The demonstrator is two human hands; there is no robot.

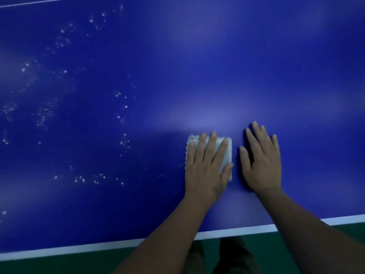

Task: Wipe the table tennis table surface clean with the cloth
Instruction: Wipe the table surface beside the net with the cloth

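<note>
- The folded white cloth is pressed flat to the blue surface, lower centre of the frame, under the left hand, fingers straight.
- The right hand is laid flat and empty beside it, probably for support.
- White specks are seen at the left, seemingly unwiped.

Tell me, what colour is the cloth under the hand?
White, or very pale; the cloth shows in the head view.
</note>
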